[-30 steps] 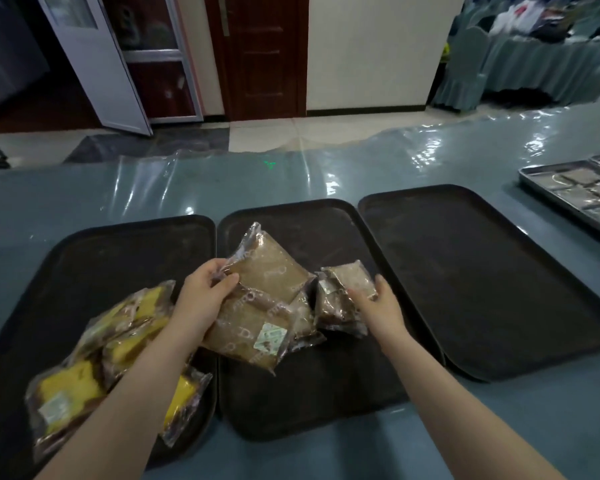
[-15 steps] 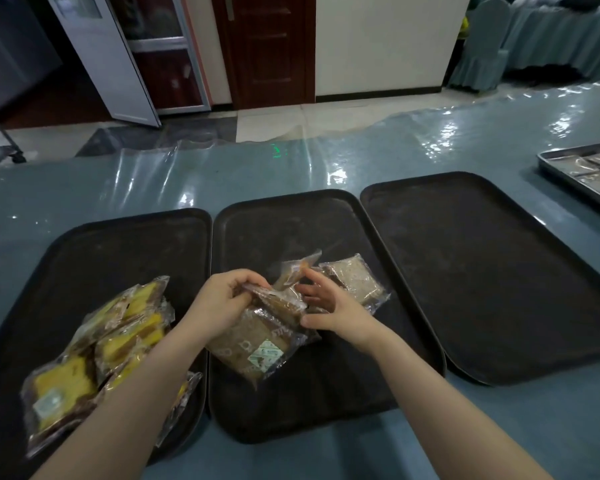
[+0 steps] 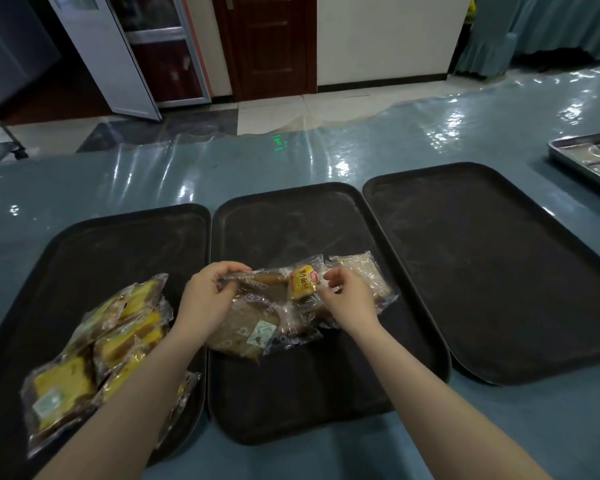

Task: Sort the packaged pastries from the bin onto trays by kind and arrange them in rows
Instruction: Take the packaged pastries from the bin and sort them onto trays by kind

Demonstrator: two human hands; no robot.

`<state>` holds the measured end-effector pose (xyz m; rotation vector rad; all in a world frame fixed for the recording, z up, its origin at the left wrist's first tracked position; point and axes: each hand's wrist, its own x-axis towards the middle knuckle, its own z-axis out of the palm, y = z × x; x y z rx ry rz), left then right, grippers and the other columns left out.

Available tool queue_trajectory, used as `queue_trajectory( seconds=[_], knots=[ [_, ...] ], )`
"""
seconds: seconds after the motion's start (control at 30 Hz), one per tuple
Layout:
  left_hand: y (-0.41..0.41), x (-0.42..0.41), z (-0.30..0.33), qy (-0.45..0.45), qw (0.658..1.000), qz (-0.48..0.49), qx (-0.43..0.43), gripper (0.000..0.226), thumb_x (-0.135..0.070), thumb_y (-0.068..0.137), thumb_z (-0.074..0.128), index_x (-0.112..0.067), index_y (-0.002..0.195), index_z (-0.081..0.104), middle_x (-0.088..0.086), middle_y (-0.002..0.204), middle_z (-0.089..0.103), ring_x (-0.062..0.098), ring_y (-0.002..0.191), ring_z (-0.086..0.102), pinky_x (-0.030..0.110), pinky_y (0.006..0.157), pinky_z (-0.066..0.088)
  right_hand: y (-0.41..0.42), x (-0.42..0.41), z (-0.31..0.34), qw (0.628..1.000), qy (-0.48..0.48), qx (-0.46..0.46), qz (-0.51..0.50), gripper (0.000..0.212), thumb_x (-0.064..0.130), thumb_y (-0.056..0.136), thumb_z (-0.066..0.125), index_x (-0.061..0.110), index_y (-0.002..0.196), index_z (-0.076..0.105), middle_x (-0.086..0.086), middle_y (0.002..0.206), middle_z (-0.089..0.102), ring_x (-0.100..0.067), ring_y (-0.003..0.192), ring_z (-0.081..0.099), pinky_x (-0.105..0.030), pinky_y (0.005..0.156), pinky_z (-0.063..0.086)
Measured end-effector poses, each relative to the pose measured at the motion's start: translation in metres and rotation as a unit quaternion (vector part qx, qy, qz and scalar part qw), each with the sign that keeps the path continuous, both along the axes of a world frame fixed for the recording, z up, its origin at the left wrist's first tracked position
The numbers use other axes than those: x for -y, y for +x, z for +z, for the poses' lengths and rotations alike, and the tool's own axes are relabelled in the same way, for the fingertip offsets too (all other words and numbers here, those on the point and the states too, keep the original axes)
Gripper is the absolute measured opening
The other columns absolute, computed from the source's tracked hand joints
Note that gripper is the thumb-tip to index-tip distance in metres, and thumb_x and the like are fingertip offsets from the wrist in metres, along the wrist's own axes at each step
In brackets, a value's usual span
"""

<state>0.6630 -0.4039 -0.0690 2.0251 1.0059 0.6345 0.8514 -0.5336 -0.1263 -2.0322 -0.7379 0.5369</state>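
Note:
Three dark trays lie side by side. A heap of yellow cake packs [image 3: 115, 341] rests on the left tray [image 3: 94, 244]. On the middle tray [image 3: 291, 393] brown pastry packs [image 3: 246, 330] are piled. My left hand [image 3: 205, 299] grips the wrapper edge of a brown pack [image 3: 267, 282] lifted off that pile. My right hand [image 3: 347, 299] pinches the wrapper of a small pack with a yellow label [image 3: 302, 282]. A pale pack [image 3: 364, 275] lies behind my right hand. The right tray [image 3: 499, 271] holds nothing.
A metal tray [image 3: 589, 161] with wrapped items sits at the table's far right edge. The table [image 3: 222, 174] is covered in glossy blue-grey plastic. Doors and floor lie beyond the far edge.
Both hands have worked through the brown pile on the middle tray. A small yellow-labelled pack has come into view between them, and my right hand now pinches it.

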Motion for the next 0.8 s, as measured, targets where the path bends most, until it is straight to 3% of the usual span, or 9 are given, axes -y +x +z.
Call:
queue_trajectory(
  seconds=[0.1, 0.17, 0.23, 0.33, 0.4, 0.5, 0.57, 0.63, 0.8],
  knots=[
    [-0.003, -0.006, -0.004, -0.014, 1.000, 0.019, -0.002, 0.030, -0.005, 0.089, 0.056, -0.032, 0.094, 0.068, -0.008, 0.094, 0.067, 0.007, 0.081, 0.062, 0.026, 0.071, 0.049, -0.005, -0.017, -0.006, 0.998, -0.066, 0.005, -0.015, 0.048, 0.040, 0.082, 0.072, 0.023, 0.121, 0.050, 0.007, 0.109, 0.050, -0.016, 0.098, 0.057, -0.032, 0.079, 0.048],
    [-0.005, -0.009, -0.006, -0.018, 0.999, 0.032, -0.006, 0.029, -0.008, 0.090, 0.056, -0.034, 0.096, 0.068, -0.011, 0.094, 0.068, 0.008, 0.084, 0.063, 0.029, 0.073, 0.052, -0.007, -0.025, -0.011, 0.994, -0.106, 0.014, -0.006, 0.058, 0.035, 0.081, 0.074, 0.020, 0.129, 0.044, 0.000, 0.116, 0.056, -0.022, 0.103, 0.060, -0.036, 0.082, 0.049],
    [-0.005, -0.013, -0.009, -0.016, 0.998, 0.056, 0.001, 0.029, -0.012, 0.090, 0.057, -0.039, 0.097, 0.066, -0.013, 0.091, 0.067, 0.008, 0.081, 0.064, 0.032, 0.070, 0.054, -0.007, -0.029, -0.014, 0.995, -0.104, -0.003, -0.005, 0.055, 0.025, 0.083, 0.072, 0.020, 0.130, 0.045, -0.002, 0.113, 0.063, -0.021, 0.098, 0.062, -0.034, 0.079, 0.051],
    [-0.003, -0.021, -0.014, -0.032, 0.991, 0.124, 0.025, 0.021, -0.022, 0.091, 0.055, -0.040, 0.102, 0.059, -0.007, 0.094, 0.065, 0.014, 0.081, 0.065, 0.041, 0.072, 0.057, -0.005, -0.028, -0.013, 0.998, -0.034, -0.043, -0.027, 0.047, 0.014, 0.086, 0.067, 0.020, 0.130, 0.050, 0.001, 0.113, 0.066, -0.012, 0.094, 0.061, -0.021, 0.071, 0.046],
    [0.003, -0.026, -0.015, -0.147, 0.968, 0.168, 0.113, 0.018, -0.028, 0.093, 0.053, -0.034, 0.110, 0.055, -0.001, 0.105, 0.065, 0.016, 0.090, 0.066, 0.043, 0.079, 0.056, -0.002, -0.024, -0.007, 0.997, 0.011, -0.051, -0.049, 0.044, 0.013, 0.088, 0.065, 0.021, 0.129, 0.051, 0.008, 0.107, 0.065, -0.001, 0.087, 0.058, -0.011, 0.066, 0.040],
    [0.017, -0.028, -0.017, -0.386, 0.885, 0.133, 0.223, 0.041, -0.038, 0.093, 0.051, -0.025, 0.131, 0.045, 0.004, 0.122, 0.062, 0.020, 0.103, 0.065, 0.046, 0.093, 0.049, 0.003, -0.019, 0.005, 0.992, 0.071, -0.072, -0.080, 0.039, 0.012, 0.088, 0.065, 0.029, 0.121, 0.051, 0.019, 0.095, 0.060, 0.006, 0.081, 0.057, -0.012, 0.064, 0.041],
    [0.024, -0.024, -0.021, -0.442, 0.876, 0.108, 0.159, 0.059, -0.041, 0.091, 0.055, -0.025, 0.143, 0.033, 0.005, 0.134, 0.053, 0.027, 0.117, 0.056, 0.050, 0.103, 0.038, 0.006, -0.016, 0.012, 0.988, 0.092, -0.078, -0.092, 0.035, 0.012, 0.087, 0.064, 0.032, 0.113, 0.051, 0.012, 0.092, 0.062, -0.003, 0.083, 0.062, -0.021, 0.067, 0.047],
    [0.023, -0.017, -0.026, -0.450, 0.881, 0.116, 0.087, 0.067, -0.031, 0.090, 0.060, -0.022, 0.147, 0.026, 0.006, 0.140, 0.046, 0.029, 0.126, 0.045, 0.049, 0.107, 0.031, 0.006, -0.012, 0.015, 0.987, 0.103, -0.078, -0.097, 0.034, 0.013, 0.088, 0.064, 0.034, 0.110, 0.050, 0.010, 0.093, 0.063, -0.005, 0.083, 0.062, -0.021, 0.065, 0.046],
    [-0.008, -0.005, -0.029, -0.443, 0.891, 0.090, 0.036, 0.041, -0.020, 0.094, 0.053, -0.019, 0.135, 0.047, 0.003, 0.125, 0.059, 0.024, 0.119, 0.050, 0.042, 0.101, 0.036, -0.013, -0.003, 0.017, 0.987, 0.120, -0.075, -0.080, 0.033, 0.016, 0.089, 0.066, 0.038, 0.108, 0.052, 0.014, 0.099, 0.063, 0.001, 0.089, 0.060, -0.014, 0.066, 0.043]
  ],
)
